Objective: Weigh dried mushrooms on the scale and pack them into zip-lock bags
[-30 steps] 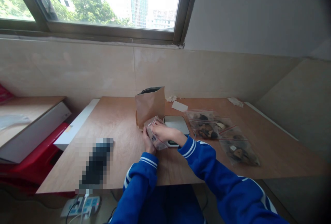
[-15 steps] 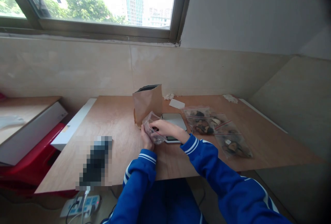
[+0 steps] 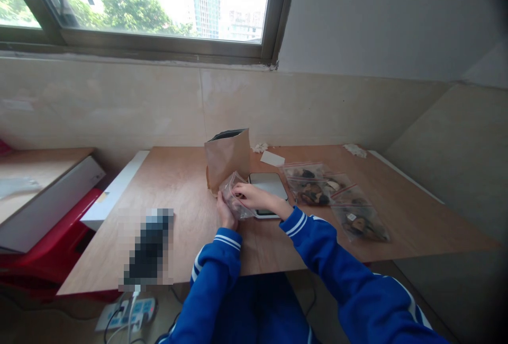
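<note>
The clear plastic bag (image 3: 243, 213) is held tilted in front of the upright brown paper bag (image 3: 227, 160) and beside the flat scale (image 3: 272, 182), its side clasped by the curled left hand (image 3: 227, 214). The bent fingers of the right hand (image 3: 254, 197) are dipped into its mouth, and whether anything is pinched between them cannot be told. Right of the scale, filled zip bags (image 3: 313, 194) are laid partly overlapping on the wooden table (image 3: 190, 227).

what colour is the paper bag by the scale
The paper bag is light brown outside and dark inside its open mouth, as the head view shows.
</note>
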A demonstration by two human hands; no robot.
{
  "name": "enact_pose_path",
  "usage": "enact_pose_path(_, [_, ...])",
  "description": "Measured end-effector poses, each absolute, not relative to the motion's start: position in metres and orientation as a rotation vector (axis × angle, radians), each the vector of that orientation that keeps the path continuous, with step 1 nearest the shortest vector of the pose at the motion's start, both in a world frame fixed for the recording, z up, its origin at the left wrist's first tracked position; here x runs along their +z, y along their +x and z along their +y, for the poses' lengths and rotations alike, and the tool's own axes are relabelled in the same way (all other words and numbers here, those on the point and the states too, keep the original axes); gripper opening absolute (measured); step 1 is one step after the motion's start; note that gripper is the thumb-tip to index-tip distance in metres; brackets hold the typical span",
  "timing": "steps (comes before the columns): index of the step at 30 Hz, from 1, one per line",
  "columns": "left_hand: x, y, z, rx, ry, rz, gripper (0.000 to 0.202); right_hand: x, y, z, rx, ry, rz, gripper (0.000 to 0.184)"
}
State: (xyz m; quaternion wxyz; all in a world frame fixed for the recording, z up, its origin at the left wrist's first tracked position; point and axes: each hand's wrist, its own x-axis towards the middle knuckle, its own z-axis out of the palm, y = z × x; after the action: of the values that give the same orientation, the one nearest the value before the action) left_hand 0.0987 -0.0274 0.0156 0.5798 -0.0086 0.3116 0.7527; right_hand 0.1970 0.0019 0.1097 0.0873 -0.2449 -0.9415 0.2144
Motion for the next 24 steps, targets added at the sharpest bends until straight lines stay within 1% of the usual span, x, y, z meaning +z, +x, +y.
enact_pose_path(4, [0.021, 0.101, -0.029, 1.783, -0.013, 0.728, 0.044, 0.124, 0.202, 0.002, 0.798, -0.73, -2.522, 0.022])
enact_pose_path(8, [0.027, 0.103, -0.031, 1.813, -0.011, 0.735, 0.045, 0.137, 0.204, 0.007, 0.887, -0.72, -2.32, 0.019])
enact_pose_path(11, [0.03, 0.103, -0.033, 1.785, -0.008, 0.742, 0.049, 0.145, 0.207, 0.016, 0.862, -0.718, -2.242, 0.019])
enact_pose_path(16, [0.029, 0.101, -0.034, 1.724, 0.002, 0.782, 0.052, 0.177, 0.204, 0.041, 0.658, -0.671, -2.191, 0.017])
enact_pose_path(20, [0.027, 0.101, -0.034, 1.715, 0.007, 0.785, 0.052, 0.213, 0.189, 0.074, 0.331, -0.651, -1.957, 0.017])
enact_pose_path(22, [0.027, 0.101, -0.034, 1.716, 0.009, 0.787, 0.053, 0.221, 0.179, 0.091, 0.167, -0.642, -1.888, 0.019])
enact_pose_path(24, [0.028, 0.101, -0.034, 1.717, 0.009, 0.793, 0.053, 0.218, 0.168, 0.103, 0.08, -0.625, -1.915, 0.021])
